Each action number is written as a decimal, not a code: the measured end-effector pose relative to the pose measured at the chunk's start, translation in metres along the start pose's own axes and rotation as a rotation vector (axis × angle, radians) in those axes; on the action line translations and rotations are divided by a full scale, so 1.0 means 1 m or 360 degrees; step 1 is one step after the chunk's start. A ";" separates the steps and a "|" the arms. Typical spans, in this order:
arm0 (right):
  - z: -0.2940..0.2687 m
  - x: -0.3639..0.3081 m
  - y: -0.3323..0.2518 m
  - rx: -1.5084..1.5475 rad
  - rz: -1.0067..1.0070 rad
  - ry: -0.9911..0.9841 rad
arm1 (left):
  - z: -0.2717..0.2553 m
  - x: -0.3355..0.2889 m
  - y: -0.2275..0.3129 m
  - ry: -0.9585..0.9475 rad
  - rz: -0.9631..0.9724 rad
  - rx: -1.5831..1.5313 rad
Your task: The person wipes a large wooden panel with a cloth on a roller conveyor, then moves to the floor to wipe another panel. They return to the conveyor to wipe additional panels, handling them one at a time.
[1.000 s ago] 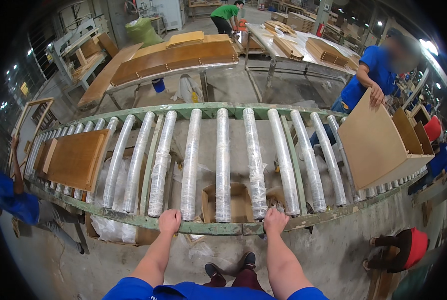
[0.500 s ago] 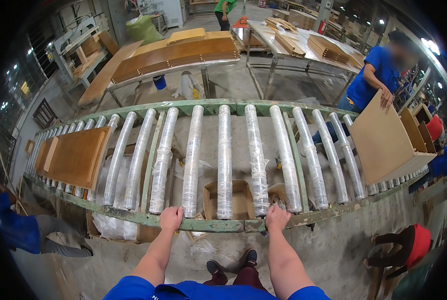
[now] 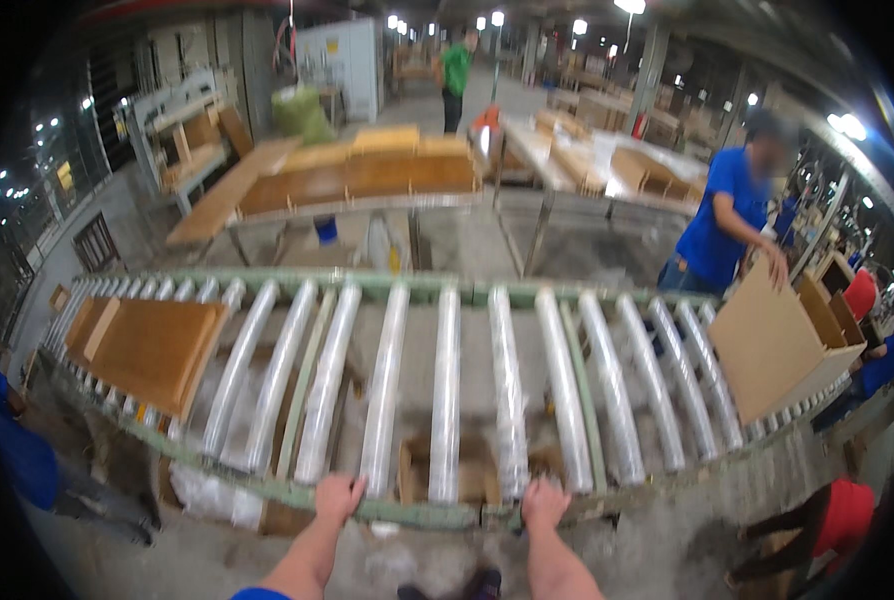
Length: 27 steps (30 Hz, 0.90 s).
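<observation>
Both my hands are at the near green rail (image 3: 417,513) of a roller conveyor, a short span apart. My left hand (image 3: 338,497) is closed over the rail's top edge. To its right, my right hand (image 3: 545,503) is curled on the same rail, just below a roller end. In front of them run plastic-wrapped rollers (image 3: 445,400). A brown wooden panel (image 3: 152,350) lies flat on the rollers at the left. A light brown box-shaped cabinet (image 3: 767,345) stands on the conveyor at the right, with a co-worker's hand (image 3: 775,262) on its top edge.
Beyond the conveyor, a table with stacked brown boards (image 3: 367,178) stands at left and another with wooden parts (image 3: 647,175) at right. Cardboard boxes (image 3: 407,470) sit beneath the rollers. A blue-shirted co-worker (image 3: 722,220) is at far right; a red-clad person (image 3: 842,520) is near right.
The view has tilted up, so the conveyor and my hands appear lower. My hands stay on the rail. At the back, the person in green appears more upright.
</observation>
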State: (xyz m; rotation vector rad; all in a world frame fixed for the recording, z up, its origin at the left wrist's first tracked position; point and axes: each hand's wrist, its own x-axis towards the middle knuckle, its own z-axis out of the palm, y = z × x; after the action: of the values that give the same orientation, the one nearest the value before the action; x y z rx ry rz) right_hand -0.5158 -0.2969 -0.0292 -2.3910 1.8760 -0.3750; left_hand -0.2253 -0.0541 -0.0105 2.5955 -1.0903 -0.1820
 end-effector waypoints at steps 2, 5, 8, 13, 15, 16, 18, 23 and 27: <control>-0.003 -0.001 -0.003 -0.0025 -0.0023 -0.0028 | -0.007 -0.002 0.003 -0.0046 -0.0065 0.0032; -0.007 -0.003 -0.008 -0.0007 0.0010 -0.0194 | -0.009 -0.006 -0.002 -0.0030 -0.0057 0.0027; -0.009 -0.002 -0.007 -0.0014 0.0003 -0.0141 | -0.009 -0.004 0.001 -0.0016 -0.0053 0.0029; -0.006 -0.004 -0.008 -0.0003 -0.0004 -0.0096 | -0.005 -0.005 -0.001 -0.0043 -0.0056 0.0081; -0.004 -0.005 -0.006 -0.0023 -0.0001 -0.0045 | -0.003 -0.005 -0.002 -0.0025 -0.0046 0.0043; -0.005 -0.005 -0.008 -0.0019 -0.0007 -0.0053 | -0.002 -0.006 -0.004 0.0023 -0.0025 0.0033; -0.004 -0.004 -0.009 -0.0008 -0.0022 -0.0045 | -0.001 -0.005 -0.005 0.0141 0.0027 0.0004; -0.003 -0.001 -0.007 -0.0093 -0.0017 -0.0047 | -0.003 -0.002 -0.004 0.0108 0.0104 0.0036; -0.001 -0.003 -0.009 -0.0070 -0.0009 -0.0062 | -0.002 -0.004 -0.005 0.0180 0.0091 -0.0001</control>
State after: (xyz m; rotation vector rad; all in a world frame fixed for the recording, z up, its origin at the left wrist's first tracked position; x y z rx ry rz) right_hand -0.5087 -0.2915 -0.0266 -2.4137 1.8804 -0.2887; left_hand -0.2246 -0.0476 -0.0104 2.5366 -1.1218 -0.0225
